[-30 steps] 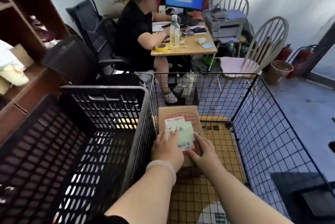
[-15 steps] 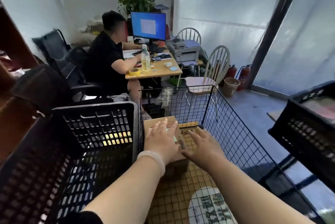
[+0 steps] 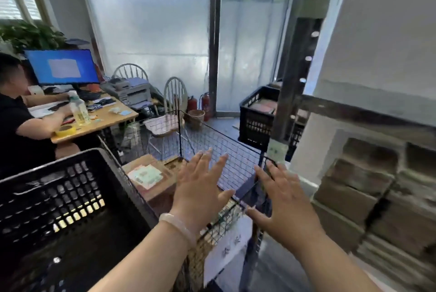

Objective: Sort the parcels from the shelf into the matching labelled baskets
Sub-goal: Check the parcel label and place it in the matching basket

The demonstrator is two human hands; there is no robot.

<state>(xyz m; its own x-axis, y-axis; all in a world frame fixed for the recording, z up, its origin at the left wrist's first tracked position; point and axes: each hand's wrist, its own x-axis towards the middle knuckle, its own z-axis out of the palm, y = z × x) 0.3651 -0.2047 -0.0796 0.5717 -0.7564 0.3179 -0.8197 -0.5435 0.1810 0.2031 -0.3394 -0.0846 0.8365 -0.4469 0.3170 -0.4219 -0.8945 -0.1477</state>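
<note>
A brown cardboard parcel with a pale green and white label lies inside the wire mesh basket. My left hand, with a pale bracelet on the wrist, hovers above the basket to the parcel's right, fingers spread and holding nothing. My right hand is raised over the basket's right rim, fingers also spread and empty. A white label sheet hangs on the basket's near side. Stacked brown parcels fill the shelf at the right.
A black plastic crate stands close on the left against the wire basket. Another black crate with flat items sits further back by a dark post. A seated person works at a desk at the left, with chairs behind.
Both hands have let go of the parcel and lifted off it, moving right. The parcel stays in the wire basket. My view has swung right, bringing the shelf of parcels into sight.
</note>
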